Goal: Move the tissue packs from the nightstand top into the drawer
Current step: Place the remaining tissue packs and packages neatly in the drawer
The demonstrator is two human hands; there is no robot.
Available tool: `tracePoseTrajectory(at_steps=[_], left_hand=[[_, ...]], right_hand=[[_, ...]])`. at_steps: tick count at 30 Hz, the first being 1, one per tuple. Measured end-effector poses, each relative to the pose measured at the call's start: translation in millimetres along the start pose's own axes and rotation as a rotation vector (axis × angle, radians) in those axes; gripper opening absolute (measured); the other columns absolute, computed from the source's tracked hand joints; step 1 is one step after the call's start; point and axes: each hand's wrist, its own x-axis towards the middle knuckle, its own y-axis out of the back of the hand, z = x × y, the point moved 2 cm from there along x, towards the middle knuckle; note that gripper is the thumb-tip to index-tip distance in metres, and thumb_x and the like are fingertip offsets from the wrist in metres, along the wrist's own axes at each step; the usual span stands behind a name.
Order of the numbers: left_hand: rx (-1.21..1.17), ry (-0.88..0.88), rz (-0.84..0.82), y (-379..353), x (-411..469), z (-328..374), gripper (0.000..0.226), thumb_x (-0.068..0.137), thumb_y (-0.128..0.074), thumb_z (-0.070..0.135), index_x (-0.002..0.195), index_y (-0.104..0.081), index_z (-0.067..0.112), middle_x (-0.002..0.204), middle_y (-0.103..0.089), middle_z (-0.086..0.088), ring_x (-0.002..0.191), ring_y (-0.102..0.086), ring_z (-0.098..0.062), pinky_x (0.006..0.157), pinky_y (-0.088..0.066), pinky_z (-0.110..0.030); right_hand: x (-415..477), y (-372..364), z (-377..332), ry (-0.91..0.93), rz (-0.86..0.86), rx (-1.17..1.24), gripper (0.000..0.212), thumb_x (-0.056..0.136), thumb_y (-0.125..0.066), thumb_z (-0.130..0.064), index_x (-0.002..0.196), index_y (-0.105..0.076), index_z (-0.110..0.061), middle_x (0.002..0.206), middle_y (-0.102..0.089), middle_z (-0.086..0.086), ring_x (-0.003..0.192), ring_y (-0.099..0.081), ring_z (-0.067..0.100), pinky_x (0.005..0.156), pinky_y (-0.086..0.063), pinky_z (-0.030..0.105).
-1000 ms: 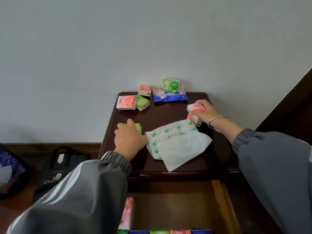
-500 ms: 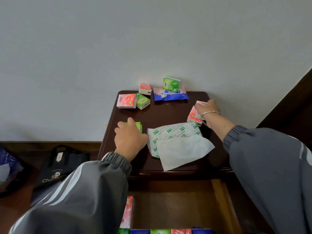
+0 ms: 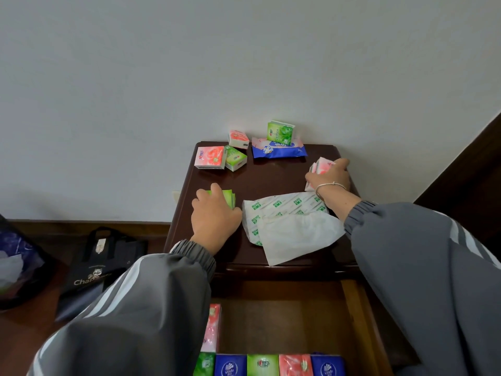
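Observation:
My left hand [image 3: 215,218] is closed on a green tissue pack [image 3: 230,198] at the left of the dark nightstand top [image 3: 271,180]. At the right edge my right hand [image 3: 329,176] grips pink tissue packs [image 3: 321,166]. Against the wall lie a pink pack [image 3: 210,157], a green pack [image 3: 235,158], a small pink pack [image 3: 238,138], a blue wipes pack [image 3: 279,150] and an upright green pack [image 3: 280,132]. A large white soft pack [image 3: 282,207] with a loose tissue [image 3: 295,237] lies in the middle. The open drawer [image 3: 352,308] below holds several packs [image 3: 263,365] along its front and left.
A black tote bag [image 3: 100,264] lies on the floor left of the nightstand, with a dark plastic bag [image 3: 16,261] further left. A white wall stands behind. Dark wood panelling [image 3: 469,172] rises at the right.
My right hand has shifted back along the right edge with the pink packs, turning them upright. My left hand has stayed on the green pack.

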Motion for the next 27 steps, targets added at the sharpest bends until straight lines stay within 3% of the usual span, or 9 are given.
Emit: tracePoseTrajectory(at_steps=[2,4,6,9,13,16,18,23,27], left_hand=[[-0.080,-0.033,0.013,4,-4,-5,0.045,0.078,-0.061,0.037,0.111,-0.039,0.015,0.112,-0.043,-0.011,0.102,-0.048,-0.033,0.071,-0.041,-0.038],[-0.184,-0.084,0.034,12,-11,-10,0.048,0.080,-0.062,0.038,0.118,-0.040,0.018,0.112,-0.043,-0.008,0.101,-0.050,-0.029,0.076,-0.047,-0.039],[-0.292,-0.144,0.080,25,-23,-15,0.051,0.081,-0.064,0.037,0.125,-0.041,0.025,0.112,-0.041,-0.003,0.099,-0.052,-0.023,0.079,-0.050,-0.036],[-0.451,-0.201,0.097,48,-54,-21,0.046,0.080,-0.067,0.036,0.119,-0.044,0.034,0.104,-0.040,0.005,0.090,-0.054,-0.013,0.073,-0.049,-0.028],[-0.482,-0.299,-0.055,66,-110,-34,0.037,0.076,-0.069,0.041,0.105,-0.045,0.043,0.100,-0.044,0.006,0.082,-0.055,-0.008,0.066,-0.049,-0.023],[-0.374,-0.311,-0.227,54,-147,-44,0.037,0.073,-0.070,0.042,0.102,-0.046,0.043,0.097,-0.046,0.007,0.076,-0.056,-0.007,0.063,-0.047,-0.019],[-0.273,-0.279,-0.314,37,-161,-46,0.039,0.073,-0.070,0.042,0.104,-0.047,0.040,0.097,-0.046,0.006,0.076,-0.055,-0.007,0.066,-0.048,-0.023],[-0.018,-0.184,-0.415,-3,-162,-34,0.042,0.078,-0.062,0.044,0.113,-0.045,0.027,0.105,-0.045,-0.003,0.086,-0.058,-0.025,0.079,-0.051,-0.036],[0.268,-0.193,-0.383,-35,-165,-17,0.049,0.081,-0.057,0.047,0.120,-0.043,0.022,0.117,-0.048,-0.009,0.105,-0.055,-0.032,0.090,-0.043,-0.041]], right_hand=[[-11,14,1,0.081,0.053,0.167,0.065,0.067,-0.072,-0.023,0.119,-0.033,-0.013,0.120,-0.053,0.013,0.103,-0.057,0.034,0.079,-0.049,0.036],[-29,31,-2,0.172,0.071,0.290,0.062,0.067,-0.071,-0.019,0.118,-0.035,-0.014,0.115,-0.054,0.009,0.096,-0.058,0.030,0.070,-0.042,0.029],[-54,48,-4,0.250,0.022,0.380,0.061,0.068,-0.071,-0.017,0.120,-0.038,-0.017,0.110,-0.054,0.003,0.093,-0.058,0.025,0.071,-0.041,0.027],[-106,73,5,0.349,-0.183,0.448,0.060,0.067,-0.073,-0.016,0.117,-0.043,-0.029,0.105,-0.054,-0.007,0.092,-0.057,0.015,0.077,-0.049,0.030],[-179,91,51,0.369,-0.547,0.365,0.055,0.066,-0.076,-0.018,0.107,-0.046,-0.038,0.104,-0.056,-0.011,0.093,-0.058,0.008,0.073,-0.059,0.036],[-218,83,87,0.260,-0.812,0.238,0.055,0.065,-0.076,-0.018,0.105,-0.045,-0.040,0.105,-0.057,-0.010,0.092,-0.061,0.011,0.060,-0.059,0.026],[-232,70,105,0.190,-0.895,0.086,0.056,0.062,-0.075,-0.022,0.107,-0.044,-0.039,0.101,-0.058,-0.006,0.088,-0.063,0.013,0.059,-0.058,0.025],[-224,28,131,0.101,-0.826,-0.163,0.061,0.065,-0.073,-0.029,0.116,-0.041,-0.029,0.099,-0.058,-0.003,0.085,-0.060,0.015,0.067,-0.055,0.029],[-208,6,140,0.098,-0.703,-0.300,0.067,0.067,-0.073,-0.034,0.124,-0.039,-0.020,0.113,-0.057,0.008,0.098,-0.060,0.026,0.076,-0.052,0.032]])
